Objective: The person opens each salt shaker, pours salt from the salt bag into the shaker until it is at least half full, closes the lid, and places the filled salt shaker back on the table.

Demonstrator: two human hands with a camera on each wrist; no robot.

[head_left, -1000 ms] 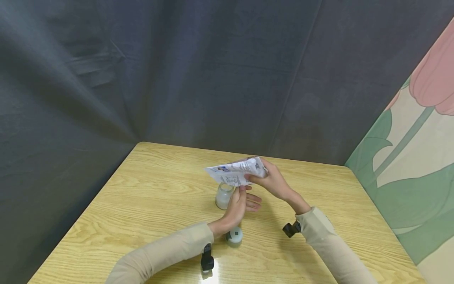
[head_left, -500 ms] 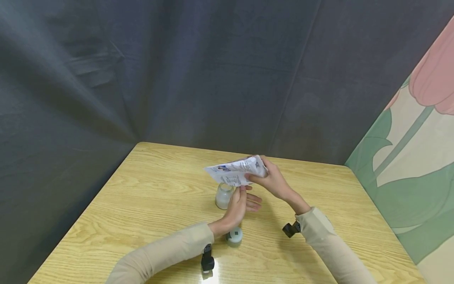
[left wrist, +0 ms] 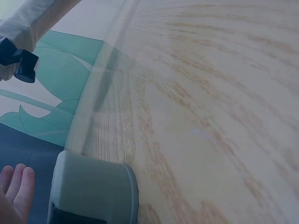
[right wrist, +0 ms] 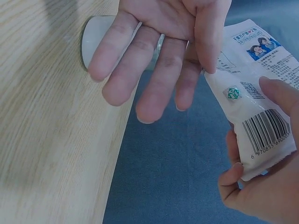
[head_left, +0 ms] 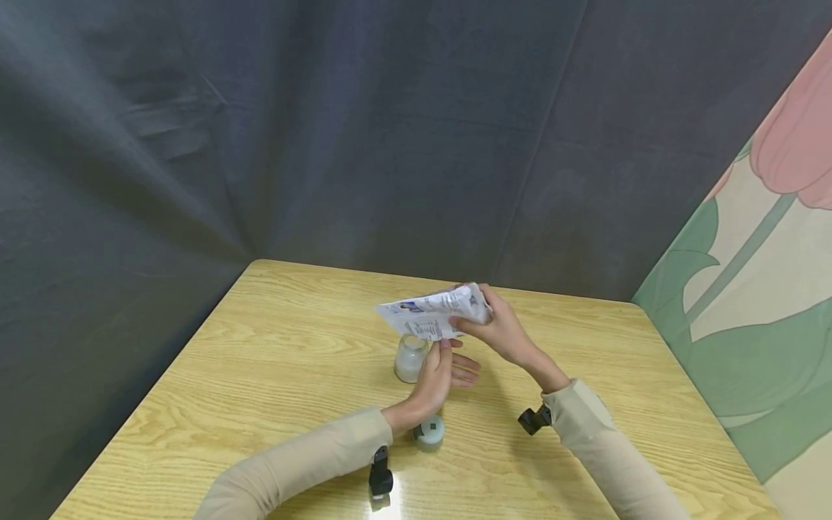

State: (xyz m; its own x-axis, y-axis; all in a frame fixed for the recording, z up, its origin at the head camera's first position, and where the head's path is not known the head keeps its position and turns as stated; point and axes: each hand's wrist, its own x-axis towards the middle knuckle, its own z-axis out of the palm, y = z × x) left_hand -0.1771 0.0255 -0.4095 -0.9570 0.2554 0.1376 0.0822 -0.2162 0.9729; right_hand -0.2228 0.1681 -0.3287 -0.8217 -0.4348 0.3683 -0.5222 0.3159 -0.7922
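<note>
My right hand (head_left: 503, 328) grips the end of a white printed plastic pouch (head_left: 425, 318), thumb on the near face. The pouch tilts down to the left, its lower end over the mouth of a glass jar (head_left: 408, 365) that holds something white. My left hand (head_left: 432, 379) stands beside the jar with fingers straight and palm turned to the right. In the right wrist view its spread fingers partly hide the jar (right wrist: 96, 39), and its thumb is right at the pouch's edge. A round pale lid (head_left: 430, 430) lies on the table by my left wrist.
The wooden table (head_left: 279, 347) ends at a dark curtain (head_left: 390, 144) behind and on the left. A wall painted with flowers (head_left: 767, 325) borders the right side. Black wrist cameras sit under both sleeves, the left one (head_left: 380, 473) low near the tabletop.
The pouch's gripped end has risen very slightly. Both hands, the jar and the lid keep their places.
</note>
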